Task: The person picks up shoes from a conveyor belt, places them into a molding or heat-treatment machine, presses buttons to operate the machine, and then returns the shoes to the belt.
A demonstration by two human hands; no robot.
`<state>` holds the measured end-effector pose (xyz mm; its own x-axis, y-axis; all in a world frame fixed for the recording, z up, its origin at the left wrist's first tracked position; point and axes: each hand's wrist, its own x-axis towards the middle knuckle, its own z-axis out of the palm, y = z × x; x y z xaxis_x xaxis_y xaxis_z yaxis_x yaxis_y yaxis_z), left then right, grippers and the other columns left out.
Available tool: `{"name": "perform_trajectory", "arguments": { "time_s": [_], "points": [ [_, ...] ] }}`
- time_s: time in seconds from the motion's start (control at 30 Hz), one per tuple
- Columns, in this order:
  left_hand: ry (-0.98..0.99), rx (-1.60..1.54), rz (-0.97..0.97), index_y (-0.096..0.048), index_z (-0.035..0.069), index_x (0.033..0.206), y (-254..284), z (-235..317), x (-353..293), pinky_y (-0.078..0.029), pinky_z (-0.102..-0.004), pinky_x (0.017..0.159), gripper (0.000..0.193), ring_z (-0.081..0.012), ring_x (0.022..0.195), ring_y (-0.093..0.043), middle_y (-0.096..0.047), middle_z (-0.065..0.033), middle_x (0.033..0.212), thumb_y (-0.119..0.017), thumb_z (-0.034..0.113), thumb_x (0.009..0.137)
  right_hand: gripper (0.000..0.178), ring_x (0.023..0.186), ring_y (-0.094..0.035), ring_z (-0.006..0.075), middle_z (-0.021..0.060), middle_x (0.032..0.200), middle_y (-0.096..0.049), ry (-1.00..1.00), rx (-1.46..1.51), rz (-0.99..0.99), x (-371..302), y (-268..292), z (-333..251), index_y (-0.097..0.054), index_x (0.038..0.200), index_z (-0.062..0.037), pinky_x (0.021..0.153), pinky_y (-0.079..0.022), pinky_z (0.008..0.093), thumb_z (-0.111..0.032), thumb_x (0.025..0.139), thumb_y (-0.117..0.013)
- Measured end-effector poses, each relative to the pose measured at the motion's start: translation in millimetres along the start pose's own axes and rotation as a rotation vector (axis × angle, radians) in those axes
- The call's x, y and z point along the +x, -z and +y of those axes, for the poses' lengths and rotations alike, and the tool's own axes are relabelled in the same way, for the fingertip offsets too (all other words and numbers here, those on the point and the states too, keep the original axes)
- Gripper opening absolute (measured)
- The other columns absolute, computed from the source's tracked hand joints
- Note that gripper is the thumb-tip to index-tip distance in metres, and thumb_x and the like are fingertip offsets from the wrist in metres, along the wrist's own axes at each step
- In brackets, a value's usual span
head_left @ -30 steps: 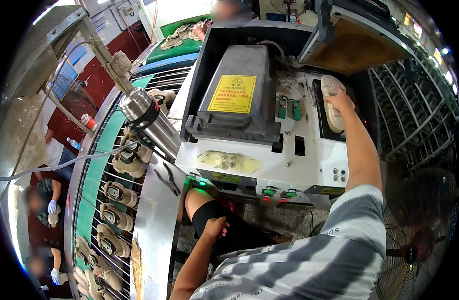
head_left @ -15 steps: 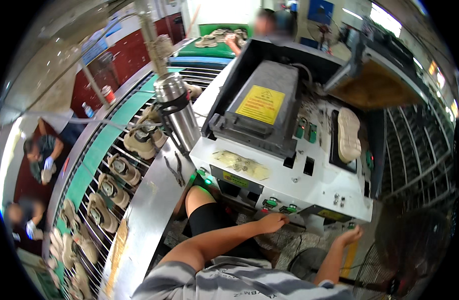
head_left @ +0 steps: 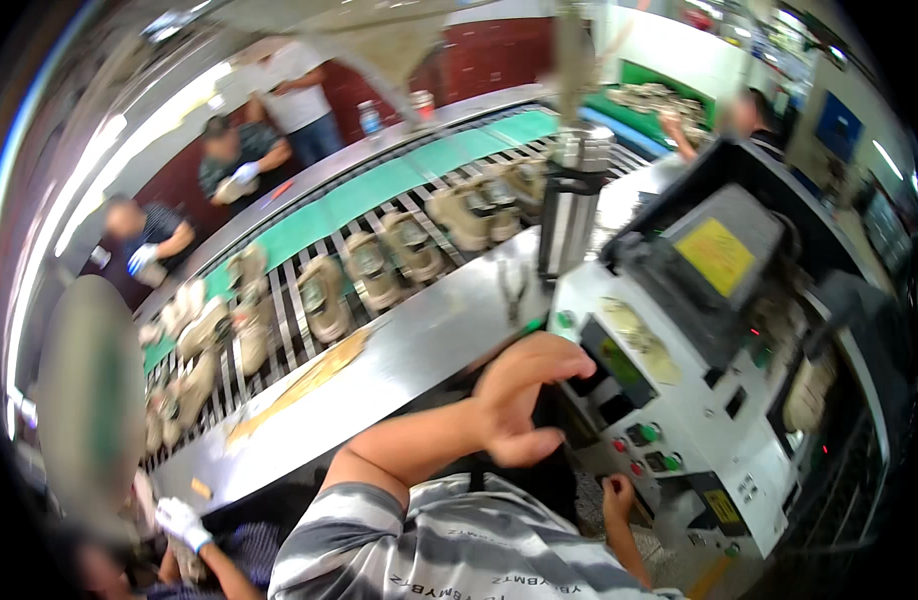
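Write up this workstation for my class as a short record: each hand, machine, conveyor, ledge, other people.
Left hand: open, nothing in it, near the front of the white machine
Right hand: fingers curled, low by the machine's front; grip unclear
Machine: grey hood, yellow label, beige footwear piece at right
Conveyor: beige shoes, green strip
Metal ledge: pliers, steel flask
Other people: several beyond the conveyor; one at lower left wears a white glove

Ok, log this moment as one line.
left hand: open, empty | right hand: near machine front, contact unclear | pale shoe: on machine's right side | beige shoes: on conveyor
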<state>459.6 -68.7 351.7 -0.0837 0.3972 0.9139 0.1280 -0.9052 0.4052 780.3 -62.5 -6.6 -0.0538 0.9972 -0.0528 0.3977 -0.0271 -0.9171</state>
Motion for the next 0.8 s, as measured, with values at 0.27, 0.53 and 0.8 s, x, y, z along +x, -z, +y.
{"name": "perform_trajectory", "arguments": {
  "time_s": [0.27, 0.53, 0.8],
  "points": [
    [-0.975, 0.428, -0.124, -0.048, 0.004, 0.126, 51, 229, 50, -0.048, -0.0303, 0.074, 0.045, -0.0202, 0.094, -0.053, -0.053, -0.0096, 0.118, -0.059, 0.013, 0.083, 0.014, 0.051, -0.052, 0.0187, 0.0082, 0.057, -0.051, 0.629, -0.015, -0.437, 68, -188, -149, -0.057, 0.07, -0.0033, 0.051, -0.043, 0.0311, -0.01, 0.077, -0.066],
    [-1.08, 0.558, -0.189, -0.054, -0.001, 0.112, 62, 245, 68, -0.042, -0.0261, 0.074, 0.041, -0.0176, 0.095, -0.048, -0.049, -0.0052, 0.114, -0.061, 0.008, 0.073, 0.015, 0.054, -0.058, 0.0231, 0.0088, 0.06, -0.059, 0.565, -0.276, -0.512, 73, -236, -168, -0.061, 0.069, -0.0053, 0.054, -0.046, 0.0336, -0.017, 0.075, -0.067],
    [-1.064, 0.31, -0.116, -0.054, -0.005, 0.112, 62, 235, 64, -0.039, -0.0286, 0.072, 0.028, -0.0204, 0.098, -0.043, -0.047, -0.0111, 0.117, -0.055, 0.008, 0.086, 0.013, 0.053, -0.057, 0.0205, 0.0098, 0.06, -0.056, 0.565, -0.051, -0.47, 69, -210, -159, -0.058, 0.068, -0.0033, 0.053, -0.046, 0.0302, -0.009, 0.077, -0.065]
  ]
}}
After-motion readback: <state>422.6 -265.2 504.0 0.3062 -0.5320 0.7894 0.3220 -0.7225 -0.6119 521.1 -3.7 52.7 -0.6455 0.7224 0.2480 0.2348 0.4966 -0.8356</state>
